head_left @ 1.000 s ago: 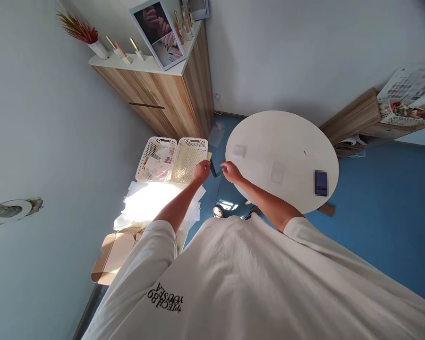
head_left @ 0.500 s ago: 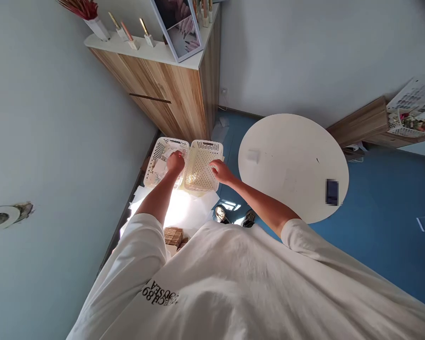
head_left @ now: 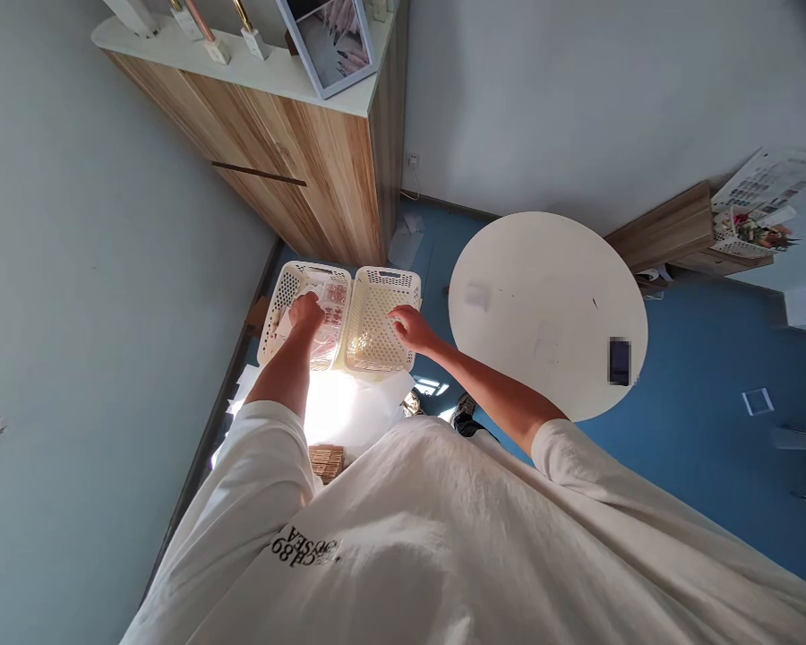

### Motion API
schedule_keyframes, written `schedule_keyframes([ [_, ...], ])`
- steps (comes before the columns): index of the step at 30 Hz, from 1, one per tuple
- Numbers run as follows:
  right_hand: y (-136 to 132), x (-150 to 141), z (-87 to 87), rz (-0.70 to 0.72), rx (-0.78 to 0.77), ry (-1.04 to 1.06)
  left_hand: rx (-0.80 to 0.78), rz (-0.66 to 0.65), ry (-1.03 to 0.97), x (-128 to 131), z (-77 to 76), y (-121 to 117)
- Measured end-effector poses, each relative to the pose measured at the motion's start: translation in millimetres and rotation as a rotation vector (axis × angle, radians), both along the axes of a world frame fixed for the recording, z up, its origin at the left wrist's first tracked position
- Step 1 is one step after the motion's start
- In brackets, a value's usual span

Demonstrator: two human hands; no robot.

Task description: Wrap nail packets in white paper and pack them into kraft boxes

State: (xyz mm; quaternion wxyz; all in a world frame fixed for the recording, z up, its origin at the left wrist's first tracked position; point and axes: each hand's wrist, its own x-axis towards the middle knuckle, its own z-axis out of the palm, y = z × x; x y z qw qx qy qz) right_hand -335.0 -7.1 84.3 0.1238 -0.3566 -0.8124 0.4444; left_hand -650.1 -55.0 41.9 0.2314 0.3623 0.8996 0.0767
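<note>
Two white perforated plastic baskets stand side by side. The left basket (head_left: 278,315) holds small packets and clear boxes (head_left: 334,309) with pinkish pieces in them. My left hand (head_left: 307,311) is down in this basket, its fingers curled in among the packets; what they hold, if anything, is hidden. The right basket (head_left: 371,313) shows its pale perforated bottom, with a sunlit patch. Over that basket's right rim is my right hand (head_left: 413,328), loosely bent, thumb and fingers apart, with nothing visible in it.
Behind the baskets stands a wood-grain cabinet (head_left: 322,170) with a picture frame (head_left: 332,49) on top. A round white table (head_left: 544,296) to the right bears a blurred dark rectangle (head_left: 619,362). Stacked brown pieces (head_left: 326,461) lie below the sunlit white surface (head_left: 376,408).
My left hand has shifted left and slightly toward me within the left basket, uncovering clear boxes of pinkish pieces. My right hand stays near the right basket's rim. The view has shifted slightly.
</note>
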Motion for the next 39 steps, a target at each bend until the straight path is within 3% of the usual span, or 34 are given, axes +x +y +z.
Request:
schedule_keyframes([
  [3,-1.5,-0.3,1.2,-0.003,-0.009,-0.012,0.063,0.086,-0.027,-0.1,5.6,-1.0],
  [8,-5.9,-6.0,4.2,0.024,-0.004,-0.007,0.136,0.144,0.026,-6.3,28.3,-6.1],
  [13,-13.8,-7.1,7.6,0.036,-0.028,0.029,0.297,0.096,0.181,-9.8,55.5,-4.5],
  [17,-15.5,1.7,10.0,-0.068,-0.117,0.063,0.417,-0.008,0.139,16.0,79.8,12.0],
  [21,-3.8,23.2,16.8,-0.244,-0.225,0.089,0.516,-0.178,0.021,73.1,97.2,38.9],
  [26,21.8,75.6,31.5,-0.555,-0.377,0.186,0.565,-0.366,-0.16,168.5,100.9,69.8],
  [33,45.5,188.7,40.2,-0.915,-0.792,0.256,0.498,-0.61,-0.29,307.8,92.6,88.4],
  [39,49.9,296.6,24.5,-1.031,-0.921,0.38,0.415,-0.838,-0.36,413.6,82.1,99.7],
])
